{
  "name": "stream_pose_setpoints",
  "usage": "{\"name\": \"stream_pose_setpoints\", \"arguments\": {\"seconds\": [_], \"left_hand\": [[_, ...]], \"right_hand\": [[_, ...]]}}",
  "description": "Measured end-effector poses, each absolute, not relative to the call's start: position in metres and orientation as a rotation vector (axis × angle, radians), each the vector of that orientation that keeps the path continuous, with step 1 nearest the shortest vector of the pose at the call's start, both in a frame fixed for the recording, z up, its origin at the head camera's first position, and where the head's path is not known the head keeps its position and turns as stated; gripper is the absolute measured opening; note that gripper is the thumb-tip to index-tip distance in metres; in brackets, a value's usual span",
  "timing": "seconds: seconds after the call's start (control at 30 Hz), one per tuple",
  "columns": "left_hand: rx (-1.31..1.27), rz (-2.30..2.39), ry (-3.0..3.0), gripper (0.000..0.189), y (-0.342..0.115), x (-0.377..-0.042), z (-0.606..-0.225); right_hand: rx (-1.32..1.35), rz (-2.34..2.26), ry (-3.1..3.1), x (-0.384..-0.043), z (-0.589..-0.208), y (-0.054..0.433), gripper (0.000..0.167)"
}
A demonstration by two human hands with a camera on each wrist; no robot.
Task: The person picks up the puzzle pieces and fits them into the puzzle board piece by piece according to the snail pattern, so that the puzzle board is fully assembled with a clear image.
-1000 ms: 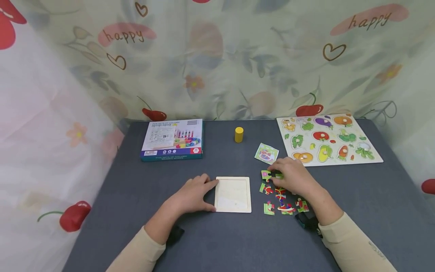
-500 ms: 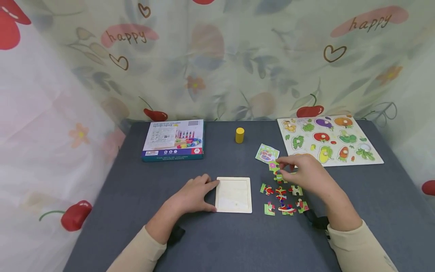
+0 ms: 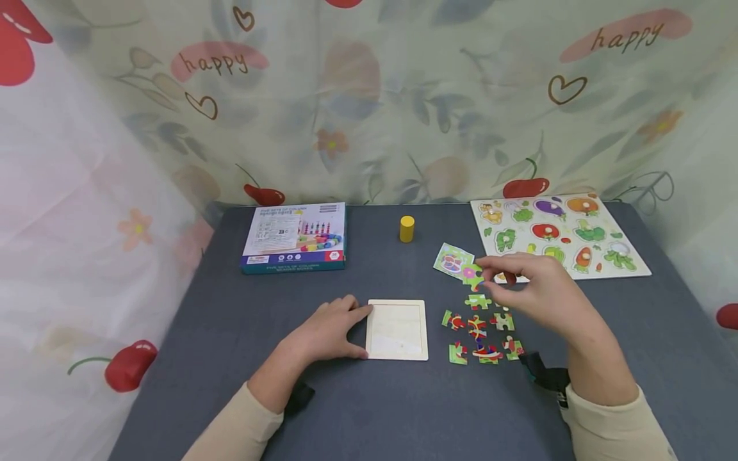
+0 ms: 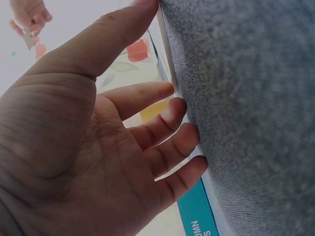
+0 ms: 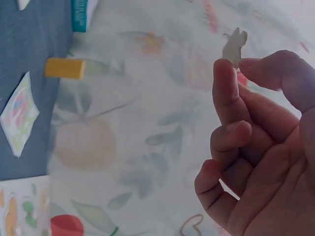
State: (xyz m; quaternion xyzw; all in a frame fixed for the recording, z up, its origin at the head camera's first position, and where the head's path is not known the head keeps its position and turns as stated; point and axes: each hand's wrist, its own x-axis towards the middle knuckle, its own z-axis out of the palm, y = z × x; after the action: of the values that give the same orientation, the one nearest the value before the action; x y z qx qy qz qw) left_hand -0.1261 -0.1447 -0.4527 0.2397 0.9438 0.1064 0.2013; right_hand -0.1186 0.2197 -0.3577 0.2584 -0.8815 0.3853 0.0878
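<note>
In the head view my left hand (image 3: 328,330) touches the left side of a shallow square wooden puzzle tray (image 3: 398,357), thumb near its lower corner and index finger near the upper one. The left wrist view shows those fingers spread and fairly straight along the tray's edge. My right hand (image 3: 539,291) pinches a green jigsaw piece (image 3: 471,276) with a pink spot between thumb and index finger, raised over the table. In the right wrist view the piece's pale back (image 5: 232,48) faces the camera. Several loose jigsaw pieces (image 3: 476,326) lie below that hand, right of the tray.
A small picture card (image 3: 450,258) lies behind the pieces, partly overlapped by the held one. Farther back stand a yellow cylinder (image 3: 407,229) and a flat toy box (image 3: 293,238). The vegetable puzzle board (image 3: 625,272) lies at back right. A printed curtain (image 3: 380,128) closes off the rear.
My right hand has lifted the green jigsaw piece from the group and moved it up and slightly right, turning it. My left hand stays at the tray.
</note>
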Motion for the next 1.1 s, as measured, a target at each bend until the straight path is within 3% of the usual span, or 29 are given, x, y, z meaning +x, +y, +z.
{"name": "stream_pose_setpoints", "arguments": {"seconds": [0.53,0.73,1.1], "left_hand": [[0.686,0.309,2.633,0.091,-0.147,-0.130,-0.456],[0.690,0.321,2.648,0.091,-0.149,-0.130,-0.456],[0.660,0.372,2.646,0.089,-0.146,-0.129,-0.456]], "right_hand": [[0.752,1.254,-2.430,-0.088,-0.334,0.186,0.037],[0.811,1.327,-2.370,-0.087,-0.341,0.159,0.039],[0.782,1.393,-2.504,-0.085,-0.359,0.126,0.028]]}}
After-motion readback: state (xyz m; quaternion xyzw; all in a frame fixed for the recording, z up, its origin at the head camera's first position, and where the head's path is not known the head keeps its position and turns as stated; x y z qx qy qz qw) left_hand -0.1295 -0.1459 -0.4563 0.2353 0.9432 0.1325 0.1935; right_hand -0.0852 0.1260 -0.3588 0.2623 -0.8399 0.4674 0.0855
